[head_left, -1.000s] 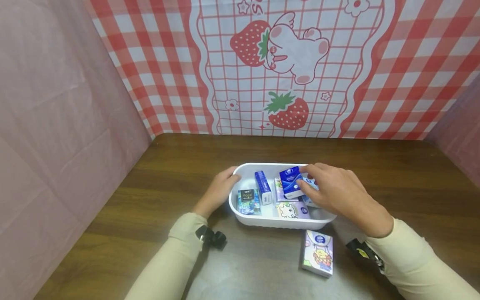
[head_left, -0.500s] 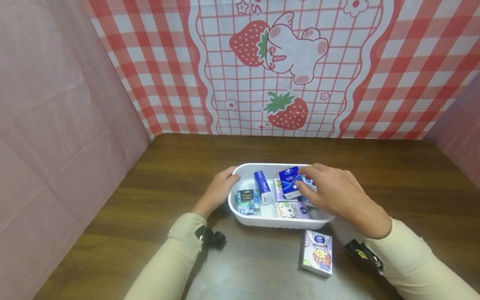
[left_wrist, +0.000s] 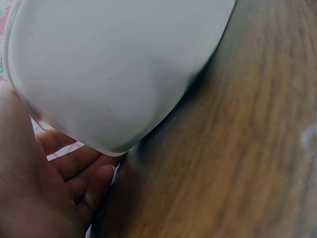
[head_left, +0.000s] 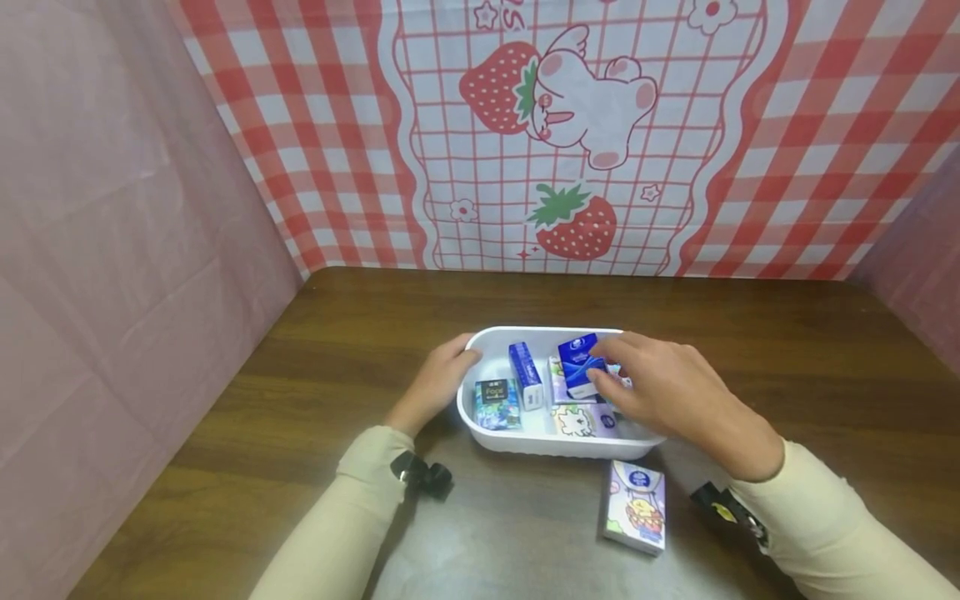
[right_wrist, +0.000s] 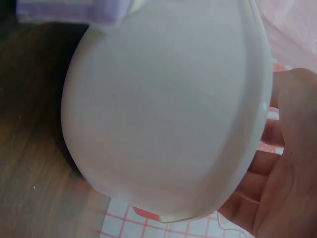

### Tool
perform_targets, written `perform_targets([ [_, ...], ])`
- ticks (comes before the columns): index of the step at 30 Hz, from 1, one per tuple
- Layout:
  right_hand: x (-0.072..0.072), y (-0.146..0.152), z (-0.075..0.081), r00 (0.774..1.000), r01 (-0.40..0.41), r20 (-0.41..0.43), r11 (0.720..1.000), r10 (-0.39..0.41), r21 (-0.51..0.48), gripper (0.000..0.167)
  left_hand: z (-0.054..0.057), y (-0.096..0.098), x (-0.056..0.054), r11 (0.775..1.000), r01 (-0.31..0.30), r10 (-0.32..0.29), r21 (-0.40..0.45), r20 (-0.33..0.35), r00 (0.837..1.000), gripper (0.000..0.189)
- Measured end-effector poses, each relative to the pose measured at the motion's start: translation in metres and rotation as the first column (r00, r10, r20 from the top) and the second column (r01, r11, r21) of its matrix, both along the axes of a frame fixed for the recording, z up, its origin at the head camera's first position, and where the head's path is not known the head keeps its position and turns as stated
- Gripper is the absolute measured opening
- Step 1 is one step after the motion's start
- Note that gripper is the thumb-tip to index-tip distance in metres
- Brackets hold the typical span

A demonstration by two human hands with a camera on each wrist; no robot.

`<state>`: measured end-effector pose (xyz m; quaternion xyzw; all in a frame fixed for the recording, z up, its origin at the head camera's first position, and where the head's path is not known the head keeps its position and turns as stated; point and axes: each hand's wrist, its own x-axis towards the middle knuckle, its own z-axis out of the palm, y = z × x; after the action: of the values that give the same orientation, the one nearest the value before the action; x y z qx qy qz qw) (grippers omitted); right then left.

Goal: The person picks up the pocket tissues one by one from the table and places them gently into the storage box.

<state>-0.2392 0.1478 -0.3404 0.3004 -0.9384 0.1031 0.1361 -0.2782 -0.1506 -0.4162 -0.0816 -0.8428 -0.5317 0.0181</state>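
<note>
In the head view, my left hand (head_left: 433, 383) grips the left end of a white plastic basin (head_left: 517, 447), thumb over the rim and fingers outside. The left wrist view shows those fingers against the outer wall. My right hand (head_left: 675, 387) reaches over the basin's right end. Its thumb and index finger curl at the right edge of a dark blue tissue pack (head_left: 577, 363), which lies tilted on other packs. Their exact contact is partly hidden. Beneath it are a purple cartoon pack (head_left: 581, 421) and a light blue pack, mostly covered by the hand.
Inside the basin's left half lie a narrow dark blue pack (head_left: 527, 375) and a blue-green pack with a black label (head_left: 497, 406). Another cartoon tissue pack (head_left: 635, 507) lies on the wooden table (head_left: 375, 317) in front. A checked cloth (head_left: 337, 167) hangs behind.
My right thumb and index finger have shifted slightly left and down, farther over the dark blue pack. That pack has barely moved. My left hand and the basin stay in place.
</note>
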Motion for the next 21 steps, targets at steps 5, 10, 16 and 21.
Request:
perform_targets([
  [5, 0.002, 0.000, 0.002, 0.999, -0.050, -0.016, 0.999, 0.050, -0.001, 0.034, 0.000, -0.001, 0.000, 1.000, 0.002, -0.002, -0.001, -0.002, 1.000, 0.038],
  [10, 0.004, 0.002, 0.005, 0.996, -0.085, -0.003, 0.996, 0.085, 0.009, 0.034, -0.001, -0.001, 0.000, 1.000, 0.004, -0.004, 0.001, -0.005, 1.000, 0.038],
  [16, 0.007, -0.001, 0.009, 0.985, -0.172, 0.014, 0.985, 0.172, 0.023, 0.031, -0.001, -0.001, 0.000, 1.000, 0.007, -0.007, 0.010, -0.009, 1.000, 0.038],
  [21, 0.012, -0.002, 0.008, 0.980, -0.200, -0.002, 0.980, 0.200, 0.027, 0.030, -0.002, -0.001, 0.000, 1.000, 0.003, -0.003, 0.003, -0.013, 1.000, 0.038],
])
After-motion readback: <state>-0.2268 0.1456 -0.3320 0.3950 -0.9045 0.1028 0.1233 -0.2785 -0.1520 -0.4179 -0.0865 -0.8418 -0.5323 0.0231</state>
